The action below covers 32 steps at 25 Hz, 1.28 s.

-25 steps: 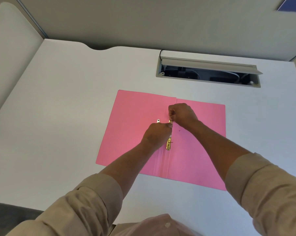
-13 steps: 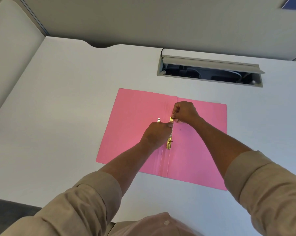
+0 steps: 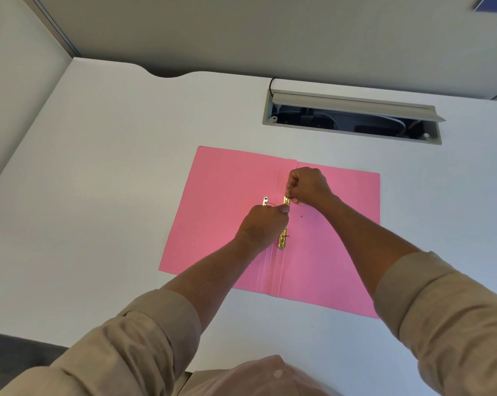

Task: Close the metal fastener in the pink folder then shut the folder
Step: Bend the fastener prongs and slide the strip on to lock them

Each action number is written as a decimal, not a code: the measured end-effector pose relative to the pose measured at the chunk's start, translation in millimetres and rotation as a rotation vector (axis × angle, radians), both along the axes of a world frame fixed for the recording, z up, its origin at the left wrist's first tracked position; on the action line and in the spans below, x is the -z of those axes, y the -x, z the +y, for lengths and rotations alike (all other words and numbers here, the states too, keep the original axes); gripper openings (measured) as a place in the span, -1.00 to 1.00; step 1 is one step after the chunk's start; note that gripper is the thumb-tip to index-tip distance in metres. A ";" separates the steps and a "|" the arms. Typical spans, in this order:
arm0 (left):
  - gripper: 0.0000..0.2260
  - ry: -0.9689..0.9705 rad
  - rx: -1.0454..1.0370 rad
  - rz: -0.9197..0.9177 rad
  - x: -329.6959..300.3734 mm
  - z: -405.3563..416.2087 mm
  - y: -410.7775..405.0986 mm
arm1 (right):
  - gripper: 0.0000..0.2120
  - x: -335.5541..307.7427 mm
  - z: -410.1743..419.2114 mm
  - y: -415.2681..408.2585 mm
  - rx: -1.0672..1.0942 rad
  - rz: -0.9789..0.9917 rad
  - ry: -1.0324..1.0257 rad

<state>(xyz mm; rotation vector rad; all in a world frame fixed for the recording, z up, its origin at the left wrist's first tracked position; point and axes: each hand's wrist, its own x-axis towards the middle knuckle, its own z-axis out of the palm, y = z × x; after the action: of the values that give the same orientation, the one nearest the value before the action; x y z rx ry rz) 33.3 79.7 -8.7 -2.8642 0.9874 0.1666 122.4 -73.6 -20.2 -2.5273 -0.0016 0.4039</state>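
A pink folder point(image 3: 221, 201) lies open and flat on the white desk. A gold metal fastener point(image 3: 282, 240) runs along its centre fold. Only its lower end and a short upper bit show between my hands. My left hand point(image 3: 261, 226) covers the fastener's middle, fingers pinched at a thin prong near a small loose gold piece point(image 3: 265, 200). My right hand point(image 3: 307, 185) sits just above, fingers pinched on the fastener's upper end.
A grey cable hatch point(image 3: 353, 117) stands open in the desk behind the folder, with a black cable at its left end. Grey partition walls close off the back and left side. The white desk point(image 3: 113, 172) spreads to the left.
Both hands stay at the fastener. My right hand has shifted slightly up along the fold, and the thin prong near my left fingertips now shows.
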 end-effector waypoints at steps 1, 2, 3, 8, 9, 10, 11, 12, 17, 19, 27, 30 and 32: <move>-0.72 -0.001 -0.003 0.000 -0.4 -0.2 0.1 | -0.93 -0.3 0.0 -0.2 0.003 0.004 -0.002; -0.72 -0.004 -0.006 0.000 -0.6 -0.4 0.3 | -0.93 -0.4 -0.4 -0.6 0.018 0.017 -0.009; -0.73 -0.011 -0.009 0.000 -0.8 -0.8 0.0 | -0.93 -0.2 -1.1 -1.3 0.046 0.041 -0.023; -0.75 -0.012 -0.031 0.008 0.1 -2.1 -0.5 | -0.90 -2.1 -2.7 -0.6 0.188 0.165 -0.057; -0.74 -0.012 -0.034 0.007 0.7 -1.8 -0.9 | -0.88 -2.8 -2.1 0.2 0.210 0.172 -0.053; -0.73 -0.010 -0.035 0.006 1.8 -1.4 -0.9 | -0.87 -3.9 -1.3 1.5 0.235 0.181 -0.053; -0.73 -0.009 -0.036 0.009 2.8 -0.8 -1.0 | -0.87 -5.2 -0.6 3.0 0.262 0.189 -0.061; -0.73 -0.007 -0.040 0.015 3.4 -0.3 -1.0 | -0.86 -7.0 -0.2 4.8 0.293 0.197 -0.080; -0.73 0.003 -0.061 0.033 3.5 -0.7 -3.0 | -0.86 -21.7 -9.1 22.3 0.490 0.251 -0.377; -0.75 0.022 -0.070 0.056 2.4 -0.8 -3.9 | -0.87 -23.9 -13.1 33.6 0.513 0.246 -0.377; -0.73 0.021 -0.057 0.031 7.8 3.1 3.8 | -0.89 -14.9 -9.3 91.1 0.495 0.259 -0.352; -0.73 0.013 -0.057 0.011 8.7 4.1 5.5 | -0.89 -18.5 -7.5 103.4 0.520 0.283 -0.375; -0.74 0.004 -0.061 0.011 8.8 3.8 7.1 | -0.86 -22.9 -5.4 110.8 0.546 0.329 -0.433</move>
<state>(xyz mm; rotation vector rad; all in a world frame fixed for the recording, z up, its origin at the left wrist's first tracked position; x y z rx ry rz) 26.2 83.4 -17.6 -2.9016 0.9030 0.1856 11.6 -79.1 2.6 -1.9100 0.6398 0.5194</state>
